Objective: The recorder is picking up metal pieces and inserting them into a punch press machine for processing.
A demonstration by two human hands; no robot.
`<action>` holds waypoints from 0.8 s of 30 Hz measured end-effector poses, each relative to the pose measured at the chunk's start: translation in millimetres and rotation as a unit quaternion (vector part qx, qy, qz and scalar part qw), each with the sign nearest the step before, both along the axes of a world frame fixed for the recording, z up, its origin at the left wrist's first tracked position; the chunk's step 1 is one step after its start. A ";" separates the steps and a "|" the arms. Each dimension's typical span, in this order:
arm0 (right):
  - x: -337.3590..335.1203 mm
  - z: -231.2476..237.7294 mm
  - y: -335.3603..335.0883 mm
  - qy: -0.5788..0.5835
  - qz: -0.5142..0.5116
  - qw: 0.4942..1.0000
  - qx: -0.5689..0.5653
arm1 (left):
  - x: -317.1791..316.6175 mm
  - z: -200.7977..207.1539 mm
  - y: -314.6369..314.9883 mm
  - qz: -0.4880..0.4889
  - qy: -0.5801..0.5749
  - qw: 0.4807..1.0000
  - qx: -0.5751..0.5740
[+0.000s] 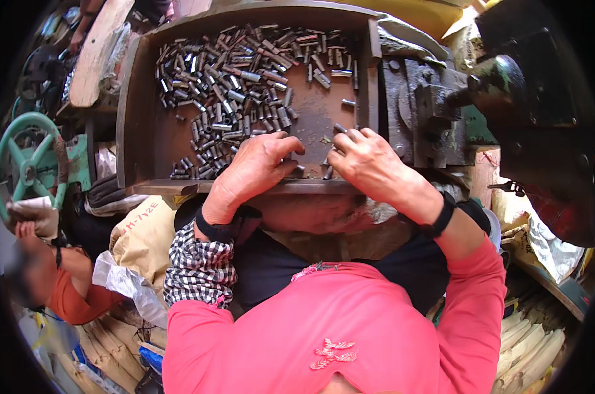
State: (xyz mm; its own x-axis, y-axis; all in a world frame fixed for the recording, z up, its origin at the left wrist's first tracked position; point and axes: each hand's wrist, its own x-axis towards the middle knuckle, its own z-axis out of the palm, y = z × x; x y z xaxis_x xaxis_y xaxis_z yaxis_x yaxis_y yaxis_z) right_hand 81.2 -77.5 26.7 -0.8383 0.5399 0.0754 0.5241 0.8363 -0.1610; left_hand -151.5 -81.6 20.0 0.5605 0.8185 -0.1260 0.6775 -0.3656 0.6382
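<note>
Fingers curled on left hand (258, 163), narrow on right hand (369, 161) — I can't tell what's held. Best pinch metal pieces (235, 96) singly.

left hand (258, 165): fingers (289, 144) curled | right hand (368, 161): fingers bent inward | forearms (463, 235) angled toward each other

The short metal pieces (235, 95) before you are round-sided, some shiny silver, others dull gray or brown. Most lie jumbled at all angles across the left and middle of the tray (132, 118); a few lie loose at its right. One small piece (339, 128) shows tilted just beside your right hand (363, 156); another (328, 172) lies between both hands.
</note>
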 end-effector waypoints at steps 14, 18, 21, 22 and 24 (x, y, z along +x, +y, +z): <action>-9.2 -12.3 2.5 0.112 -0.090 0.985 -0.096 | 6.4 -10.4 0.8 -0.089 0.076 0.989 0.092; -3.6 -22.1 -2.1 0.217 -0.143 0.951 -0.165 | 10.7 -12.5 5.9 -0.111 0.101 0.986 0.074; -6.3 -22.0 -2.2 0.268 -0.154 0.932 -0.186 | 15.0 -20.6 6.5 -0.115 0.089 0.986 0.085; -6.7 -21.1 -1.0 0.297 -0.150 0.925 -0.185 | 17.2 -20.0 6.9 -0.108 0.089 0.987 0.077; -2.1 -22.9 2.3 0.309 -0.158 0.904 -0.250 | 21.4 -21.1 6.9 -0.102 0.090 0.988 0.069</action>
